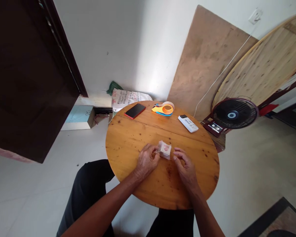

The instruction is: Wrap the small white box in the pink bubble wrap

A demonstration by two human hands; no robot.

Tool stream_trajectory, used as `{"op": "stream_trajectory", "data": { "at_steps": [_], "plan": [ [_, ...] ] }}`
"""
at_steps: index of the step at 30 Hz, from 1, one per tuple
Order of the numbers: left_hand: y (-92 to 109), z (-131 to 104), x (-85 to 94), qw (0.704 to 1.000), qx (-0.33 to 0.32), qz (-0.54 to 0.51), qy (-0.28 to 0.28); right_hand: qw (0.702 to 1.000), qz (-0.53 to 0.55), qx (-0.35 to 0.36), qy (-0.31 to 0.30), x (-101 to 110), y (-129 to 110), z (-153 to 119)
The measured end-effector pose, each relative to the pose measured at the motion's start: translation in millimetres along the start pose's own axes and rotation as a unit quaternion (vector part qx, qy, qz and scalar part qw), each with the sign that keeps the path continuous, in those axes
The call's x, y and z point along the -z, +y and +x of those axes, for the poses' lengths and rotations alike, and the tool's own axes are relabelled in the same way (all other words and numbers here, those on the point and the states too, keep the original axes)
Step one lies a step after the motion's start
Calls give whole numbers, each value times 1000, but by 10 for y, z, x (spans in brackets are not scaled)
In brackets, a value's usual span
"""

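A small whitish box with a pink-red round print (164, 149) rests on the round wooden table (128, 141), near its middle. My left hand (146, 160) grips the box's left side with its fingertips. My right hand (185, 166) lies on the table just right of the box, fingers curled, its fingertips a little apart from the box; I cannot tell whether they touch it.
At the table's far side lie a red-edged phone (135, 110), an orange and blue tape dispenser (164, 109) and a white remote (188, 123). A black fan (234, 114) stands on the floor to the right. Wooden boards lean on the wall. A dark door is at left.
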State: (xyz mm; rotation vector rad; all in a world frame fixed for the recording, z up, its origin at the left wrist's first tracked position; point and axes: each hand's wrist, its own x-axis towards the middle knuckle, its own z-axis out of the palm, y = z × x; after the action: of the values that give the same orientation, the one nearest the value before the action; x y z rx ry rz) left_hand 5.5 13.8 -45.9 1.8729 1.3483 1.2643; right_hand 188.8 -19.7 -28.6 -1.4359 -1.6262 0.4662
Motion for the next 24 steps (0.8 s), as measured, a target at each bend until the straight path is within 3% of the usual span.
{"op": "stream_trajectory", "data": {
  "at_steps": [8, 13, 17, 24],
  "plan": [
    [12, 2, -9, 1000, -7, -14, -18, 988, -103, 108, -44, -36, -51, 387],
    [17, 3, -1, 999, -19, -11, -28, 943, -260, 193, -75, -60, -93, 492],
    [9, 10, -9, 1000, -17, -7, -24, 914, -325, 227, -87, -104, -132, 490],
    [5, 19, -29, 1000, -14, 8, -12, 960, -232, 152, -41, -100, -216, 725]
  ]
}}
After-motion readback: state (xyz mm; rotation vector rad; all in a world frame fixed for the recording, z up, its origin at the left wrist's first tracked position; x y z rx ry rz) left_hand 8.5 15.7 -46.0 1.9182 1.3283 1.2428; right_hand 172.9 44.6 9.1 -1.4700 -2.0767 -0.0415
